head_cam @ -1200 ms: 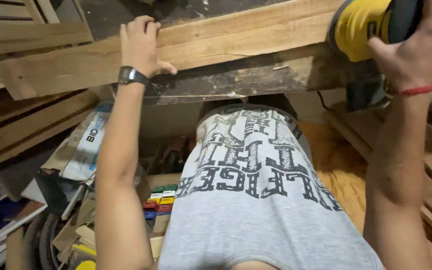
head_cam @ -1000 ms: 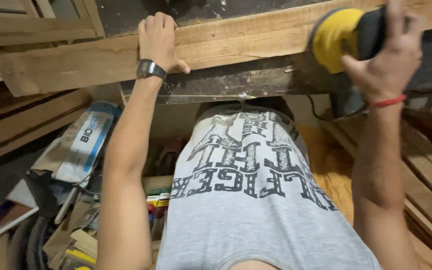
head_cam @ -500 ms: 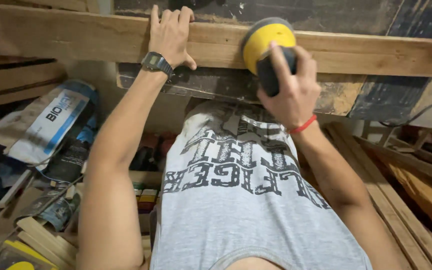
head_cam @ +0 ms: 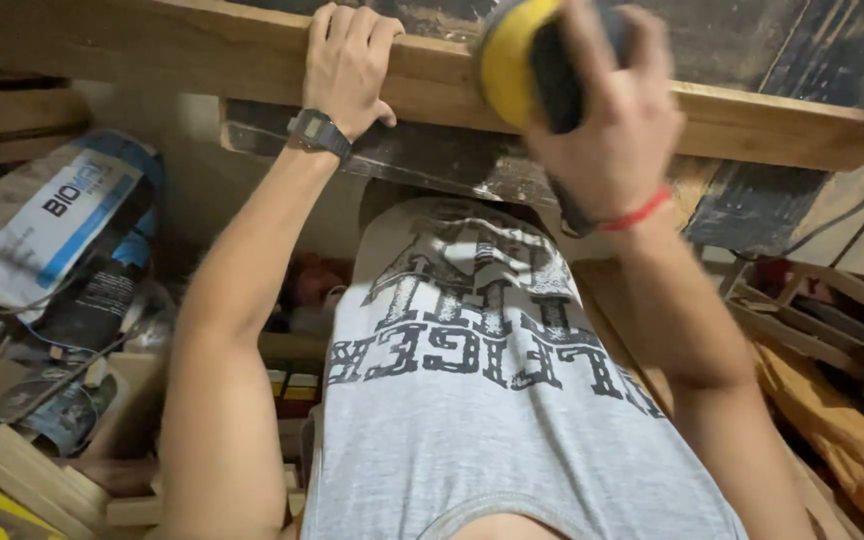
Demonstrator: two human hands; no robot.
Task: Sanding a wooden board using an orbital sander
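A long pale wooden plank (head_cam: 152,50) lies across a dark, scuffed workbench (head_cam: 422,160) at the top of the head view. My left hand (head_cam: 347,60), with a black wristwatch, presses down on the plank's near edge. My right hand (head_cam: 607,110), wearing a red cord bracelet, grips a yellow and black handheld sander (head_cam: 512,60) held on the plank just right of the left hand. The sander is blurred.
Under the bench to the left lie paper sacks (head_cam: 42,220), wood offcuts (head_cam: 22,470) and small coloured blocks (head_cam: 292,385). Stacked wooden slats and frames (head_cam: 822,320) fill the floor on the right. A black cable (head_cam: 852,210) hangs at the right.
My right hand has carried the sander leftward along the plank, from its far right end to beside my left hand. The view has shifted right. My left hand has stayed on the plank.
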